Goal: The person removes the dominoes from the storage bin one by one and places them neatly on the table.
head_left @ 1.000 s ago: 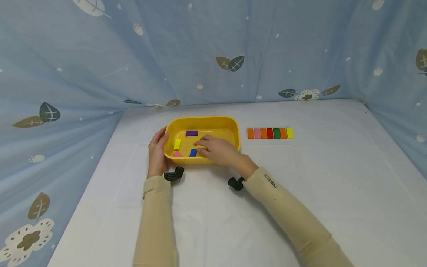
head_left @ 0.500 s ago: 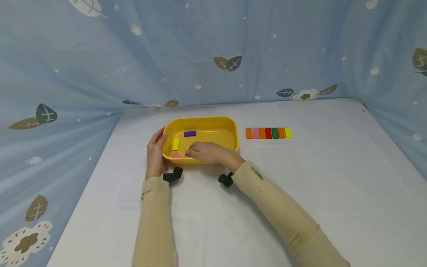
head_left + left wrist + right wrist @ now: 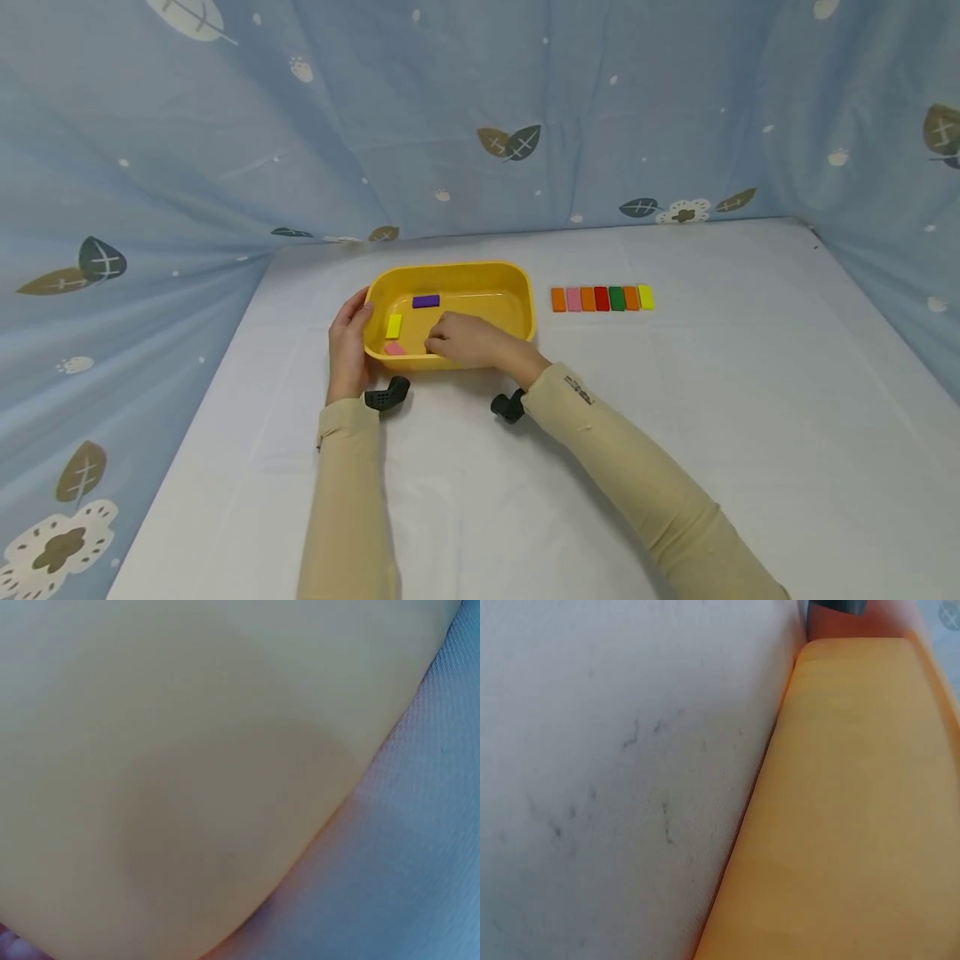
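A yellow plastic tray (image 3: 487,304) stands on the white table; its outer wall (image 3: 840,810) fills much of the right wrist view. My left hand (image 3: 347,346) grips the tray's left end, thumb at the rim. Reaching over the near rim, my right hand (image 3: 472,340) has its fingertips inside the tray, pinching the small blue block, which they almost wholly hide. To their left lie a pink block (image 3: 394,348) and a yellow block (image 3: 393,326). A purple block (image 3: 426,302) rests farther back. The left wrist view is nearly all blurred tray wall (image 3: 187,712).
Right of the tray, several flat blocks form a side-by-side row (image 3: 602,299) in orange, pink, red, green and yellow. A blue patterned cloth (image 3: 420,125) hangs behind the table (image 3: 712,417). Black wrist devices (image 3: 507,406) sit at both cuffs.
My right hand has moved left and down onto the blue block, its fingers closing over it and then drawing slightly right. My left hand keeps its grip on the tray.
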Demonstrator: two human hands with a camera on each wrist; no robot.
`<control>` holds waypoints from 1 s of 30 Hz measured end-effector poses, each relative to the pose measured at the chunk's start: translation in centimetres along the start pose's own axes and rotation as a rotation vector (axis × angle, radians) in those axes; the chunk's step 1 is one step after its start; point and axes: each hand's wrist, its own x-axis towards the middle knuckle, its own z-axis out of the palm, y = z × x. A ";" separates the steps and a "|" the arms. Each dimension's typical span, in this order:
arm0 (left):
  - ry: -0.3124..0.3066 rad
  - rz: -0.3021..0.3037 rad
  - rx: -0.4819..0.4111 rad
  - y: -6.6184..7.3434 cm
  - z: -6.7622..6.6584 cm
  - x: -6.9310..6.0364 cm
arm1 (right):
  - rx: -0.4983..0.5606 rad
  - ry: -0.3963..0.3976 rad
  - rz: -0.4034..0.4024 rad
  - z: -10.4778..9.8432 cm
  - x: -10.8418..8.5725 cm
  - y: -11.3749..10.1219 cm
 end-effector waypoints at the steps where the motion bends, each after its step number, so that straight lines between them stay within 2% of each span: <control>1: 0.001 0.002 -0.004 0.0 0.0 0.0 | -0.004 0.012 -0.002 0.0 0.0 0.0; 6: -0.013 0.013 -0.020 0.2 0.1 0.0 | 0.039 0.052 -0.004 -0.2 0.1 0.1; 13: -0.007 0.015 -0.024 0.2 0.1 0.1 | 0.148 0.040 -0.010 -0.6 -0.2 0.1; 17: -0.013 0.016 -0.038 0.1 0.2 0.2 | 0.154 0.049 0.004 -0.6 -0.3 0.1; 23: -0.016 0.017 -0.030 0.1 0.2 0.1 | 0.097 0.180 0.041 -0.6 -0.8 0.2; 26: -0.019 0.018 -0.021 0.1 0.2 0.1 | 0.141 0.245 0.029 -0.6 -1.1 0.3; 30: -0.014 0.013 -0.014 0.0 0.1 0.1 | 0.217 0.279 -0.014 -0.7 -1.6 0.6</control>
